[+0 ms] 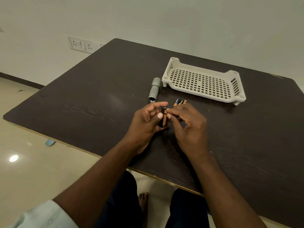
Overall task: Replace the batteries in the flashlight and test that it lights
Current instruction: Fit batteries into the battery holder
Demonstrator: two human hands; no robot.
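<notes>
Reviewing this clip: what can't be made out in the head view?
- Black battery holder: both hands' fingers cover most of it, so how many cells it holds is unclear.
- Loose batteries on the dark table: partly behind the right hand; count uncertain.
- Grey metal flashlight body: its open end is too small to see inside.
- Left hand: palm side hidden.
</notes>
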